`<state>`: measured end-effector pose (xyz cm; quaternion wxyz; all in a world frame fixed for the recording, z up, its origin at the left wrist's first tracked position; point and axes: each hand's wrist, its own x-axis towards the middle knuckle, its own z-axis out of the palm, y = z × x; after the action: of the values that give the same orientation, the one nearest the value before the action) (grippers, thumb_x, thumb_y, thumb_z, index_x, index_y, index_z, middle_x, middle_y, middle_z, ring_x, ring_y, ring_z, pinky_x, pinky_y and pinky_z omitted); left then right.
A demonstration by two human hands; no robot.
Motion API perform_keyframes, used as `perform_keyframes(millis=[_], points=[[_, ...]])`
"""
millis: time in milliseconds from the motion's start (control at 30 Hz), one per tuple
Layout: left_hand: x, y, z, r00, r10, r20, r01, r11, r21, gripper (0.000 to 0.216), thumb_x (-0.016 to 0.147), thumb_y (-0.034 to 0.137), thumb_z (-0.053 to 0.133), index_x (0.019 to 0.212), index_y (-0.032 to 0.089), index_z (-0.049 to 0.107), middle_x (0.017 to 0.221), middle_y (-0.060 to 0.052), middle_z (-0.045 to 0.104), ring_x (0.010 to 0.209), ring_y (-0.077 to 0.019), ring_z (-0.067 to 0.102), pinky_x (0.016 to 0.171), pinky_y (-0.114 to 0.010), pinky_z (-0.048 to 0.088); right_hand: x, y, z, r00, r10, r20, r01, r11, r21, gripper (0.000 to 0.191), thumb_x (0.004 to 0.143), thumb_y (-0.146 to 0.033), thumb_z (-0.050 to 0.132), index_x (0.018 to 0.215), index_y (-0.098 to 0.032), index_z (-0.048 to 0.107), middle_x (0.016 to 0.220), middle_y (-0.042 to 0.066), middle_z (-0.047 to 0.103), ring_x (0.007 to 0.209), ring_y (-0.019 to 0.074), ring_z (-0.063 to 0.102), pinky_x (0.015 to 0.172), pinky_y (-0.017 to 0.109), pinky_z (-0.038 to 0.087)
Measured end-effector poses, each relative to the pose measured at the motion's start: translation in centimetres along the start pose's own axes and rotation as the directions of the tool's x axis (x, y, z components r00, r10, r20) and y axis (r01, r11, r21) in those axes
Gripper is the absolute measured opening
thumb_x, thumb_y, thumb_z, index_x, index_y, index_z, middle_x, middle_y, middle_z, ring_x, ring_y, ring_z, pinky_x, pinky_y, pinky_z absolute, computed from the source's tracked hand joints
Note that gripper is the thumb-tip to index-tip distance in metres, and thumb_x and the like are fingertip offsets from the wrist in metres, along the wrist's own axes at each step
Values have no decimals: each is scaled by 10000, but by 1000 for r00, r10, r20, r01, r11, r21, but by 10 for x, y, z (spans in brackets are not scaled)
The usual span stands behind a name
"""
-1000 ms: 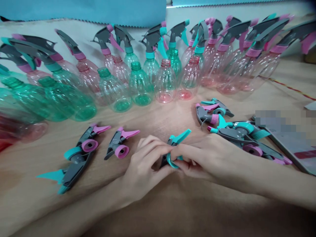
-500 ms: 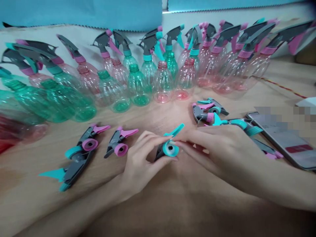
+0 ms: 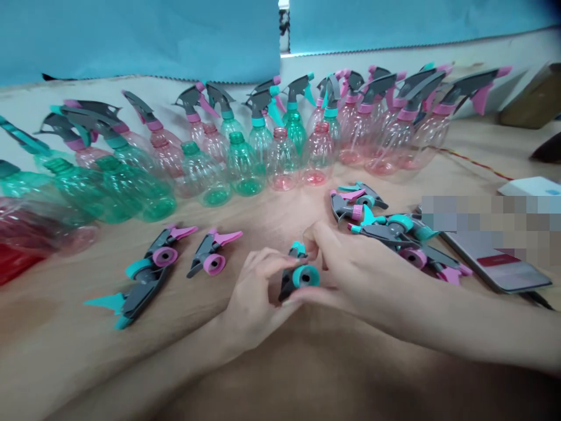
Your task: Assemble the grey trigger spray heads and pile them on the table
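Between my two hands is a grey and teal trigger spray head (image 3: 305,276), its teal collar facing me. My left hand (image 3: 254,286) pinches its left side between thumb and fingers. Curled round its right side and top, my right hand (image 3: 350,263) also grips it, and its fingers hide the trigger. Left of my hands lie a pink-collared spray head (image 3: 214,255), another pink one (image 3: 165,248) and a teal one (image 3: 142,292). More spray heads (image 3: 390,231) lie in a pile just beyond my right hand.
Clear green bottles (image 3: 245,169) and pink bottles (image 3: 283,164) without tops stand across the back. Behind them are several bottles with spray heads (image 3: 363,117) fitted. A phone (image 3: 499,263) lies at the right, near a white box (image 3: 530,187) and a twisted red-yellow wire (image 3: 477,164).
My right hand has closed in around the spray head, and its thumb now reaches below the collar. The teal trigger that stuck out at the top is now covered. The view has tilted upward.
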<state>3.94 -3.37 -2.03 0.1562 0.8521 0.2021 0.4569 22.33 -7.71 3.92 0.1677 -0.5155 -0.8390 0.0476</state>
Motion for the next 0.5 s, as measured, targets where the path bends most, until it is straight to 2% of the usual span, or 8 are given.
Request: perform_keyframes(millis=[133, 233, 367, 500], points=[[-4, 1, 3, 1000, 23, -9, -22, 999, 41, 339, 796, 253, 680, 1079, 218, 497, 901, -43, 665, 799, -198, 609, 694, -341, 459, -2, -5, 3, 998, -8, 60, 8, 1000, 1, 260, 822, -331, 629, 916, -145, 473, 682, 21, 598, 575, 189, 589, 463, 264, 288], [-2, 2, 2, 1000, 13, 18, -14, 998, 59, 428, 760, 221, 691, 1130, 220, 477, 940, -52, 646, 830, -214, 596, 701, -353, 457, 0, -5, -2, 989, 18, 149, -26, 998, 54, 190, 822, -272, 574, 922, -146, 474, 624, -7, 577, 508, 151, 545, 437, 255, 253], [1, 5, -2, 997, 52, 50, -53, 999, 5, 542, 769, 382, 694, 1206, 193, 435, 1049, -115, 602, 932, -262, 575, 778, -423, 462, 3, 8, -26, 972, -6, 237, -17, 995, 94, 128, 829, -293, 527, 888, -184, 496, 607, -33, 552, 488, 115, 499, 442, 236, 252], [-2, 7, -6, 984, 135, 114, -142, 989, 51, 419, 845, 270, 616, 1210, 181, 432, 1065, -125, 608, 955, -248, 561, 810, -423, 448, 5, 34, -59, 966, -14, 259, 24, 999, -35, 149, 852, -371, 490, 832, -231, 537, 606, -26, 538, 513, 126, 486, 468, 237, 259]])
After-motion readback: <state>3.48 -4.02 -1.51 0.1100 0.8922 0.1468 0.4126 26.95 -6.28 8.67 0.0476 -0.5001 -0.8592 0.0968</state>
